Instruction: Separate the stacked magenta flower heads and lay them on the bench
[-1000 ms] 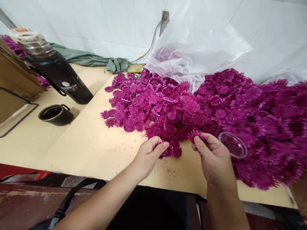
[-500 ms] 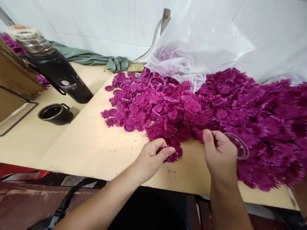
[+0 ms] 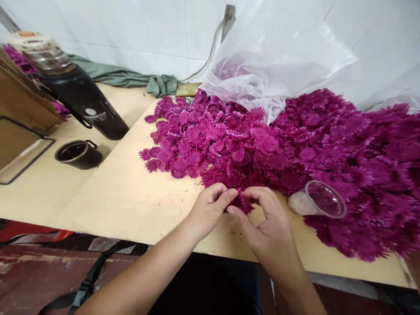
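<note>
Near the front of the table, my left hand [image 3: 215, 203] is closed with thumb and bent fingers on a purple artificial flower head [image 3: 241, 201]. From the other side, my right hand [image 3: 267, 214] holds the same flower head between its thumb and forefinger. Part of the flower is hidden by the fingers. A large heap of similar purple flower heads [image 3: 210, 131] spreads behind and to the right of my hands. To the right of my right hand, a clear plastic cup [image 3: 303, 203] lies tipped on its side against the heap.
At the left stand a tall black flask [image 3: 88, 105] and a small black cup [image 3: 82, 156], beside a cardboard box [image 3: 22, 100]. A translucent plastic bag [image 3: 278, 57] rests on the heap by the tiled wall. Green cloth [image 3: 124, 76] lies along the back edge of the wooden table [image 3: 131, 197].
My right hand has moved left from in front of the clear plastic cup to the flower head in my left hand. More of the cup now shows. My left hand has barely moved.
</note>
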Action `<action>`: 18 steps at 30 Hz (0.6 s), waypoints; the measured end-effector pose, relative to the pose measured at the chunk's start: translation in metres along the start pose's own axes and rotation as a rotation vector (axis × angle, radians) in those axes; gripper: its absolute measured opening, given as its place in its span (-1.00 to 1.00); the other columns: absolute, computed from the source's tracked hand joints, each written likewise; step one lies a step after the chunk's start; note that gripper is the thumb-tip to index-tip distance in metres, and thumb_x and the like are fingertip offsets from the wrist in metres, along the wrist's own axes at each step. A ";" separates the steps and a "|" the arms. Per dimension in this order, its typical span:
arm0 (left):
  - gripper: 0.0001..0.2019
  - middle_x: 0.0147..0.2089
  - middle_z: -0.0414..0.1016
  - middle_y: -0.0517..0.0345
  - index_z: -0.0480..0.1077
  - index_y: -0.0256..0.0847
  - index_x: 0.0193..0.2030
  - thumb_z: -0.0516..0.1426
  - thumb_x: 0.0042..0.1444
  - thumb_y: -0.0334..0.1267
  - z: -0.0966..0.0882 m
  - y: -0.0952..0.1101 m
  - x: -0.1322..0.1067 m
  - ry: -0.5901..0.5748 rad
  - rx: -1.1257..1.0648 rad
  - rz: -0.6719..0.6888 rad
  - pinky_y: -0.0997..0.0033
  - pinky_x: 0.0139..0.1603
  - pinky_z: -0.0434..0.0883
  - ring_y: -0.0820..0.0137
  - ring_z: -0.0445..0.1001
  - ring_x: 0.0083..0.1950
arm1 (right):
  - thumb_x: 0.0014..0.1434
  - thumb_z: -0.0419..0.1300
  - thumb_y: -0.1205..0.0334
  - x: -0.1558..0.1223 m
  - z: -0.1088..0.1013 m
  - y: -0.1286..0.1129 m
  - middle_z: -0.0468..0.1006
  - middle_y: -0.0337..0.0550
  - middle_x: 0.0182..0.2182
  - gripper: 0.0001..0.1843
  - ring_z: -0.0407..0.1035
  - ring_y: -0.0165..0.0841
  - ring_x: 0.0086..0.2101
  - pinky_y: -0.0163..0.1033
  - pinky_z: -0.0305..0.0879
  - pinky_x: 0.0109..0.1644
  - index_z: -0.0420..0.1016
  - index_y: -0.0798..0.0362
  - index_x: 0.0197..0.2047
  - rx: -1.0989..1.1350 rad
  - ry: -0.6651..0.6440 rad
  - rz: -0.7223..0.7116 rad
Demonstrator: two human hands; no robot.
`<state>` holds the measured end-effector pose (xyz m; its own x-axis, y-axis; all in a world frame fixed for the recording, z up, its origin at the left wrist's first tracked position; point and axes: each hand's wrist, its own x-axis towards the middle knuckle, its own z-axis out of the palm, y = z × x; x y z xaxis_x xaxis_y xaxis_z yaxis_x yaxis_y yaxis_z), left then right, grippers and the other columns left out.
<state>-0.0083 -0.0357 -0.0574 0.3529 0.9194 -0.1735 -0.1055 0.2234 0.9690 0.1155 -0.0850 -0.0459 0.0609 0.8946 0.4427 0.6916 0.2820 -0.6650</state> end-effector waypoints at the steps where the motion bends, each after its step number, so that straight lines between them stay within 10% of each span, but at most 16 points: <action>1: -0.57 -0.60 0.09 0.36 0.16 -0.20 -0.61 0.14 -0.05 0.12 0.000 0.000 -0.001 -0.014 0.004 0.009 0.50 -0.47 0.12 0.55 0.08 -0.52 | 0.15 0.20 0.19 0.001 0.000 0.001 0.45 -0.16 -0.35 -0.86 0.36 -0.32 -0.32 -0.19 0.34 -0.24 0.36 0.04 -0.23 0.027 -0.013 0.020; 11: -0.85 -0.51 0.25 0.30 0.25 -0.22 -0.48 0.14 -0.07 -0.22 0.004 0.001 -0.007 -0.078 -0.043 -0.006 0.49 -0.36 0.24 0.52 0.23 -0.45 | 0.19 0.12 0.21 0.001 0.002 0.008 0.46 -0.21 -0.42 -0.93 0.38 -0.37 -0.43 -0.26 0.35 -0.38 0.35 0.02 -0.27 0.198 0.028 0.268; 18: -0.78 -0.55 0.19 0.32 0.16 -0.19 -0.53 0.10 -0.01 -0.16 0.002 -0.004 -0.004 -0.038 0.031 0.011 0.50 -0.47 0.13 0.53 0.14 -0.50 | 0.13 0.21 0.26 -0.001 0.000 0.010 0.40 -0.07 -0.15 -0.66 0.36 -0.24 -0.18 -0.03 0.35 -0.08 0.32 0.01 -0.01 0.129 0.157 0.097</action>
<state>-0.0079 -0.0413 -0.0601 0.3869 0.9088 -0.1565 -0.0810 0.2026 0.9759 0.1221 -0.0835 -0.0528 0.2408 0.8578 0.4540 0.5795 0.2481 -0.7763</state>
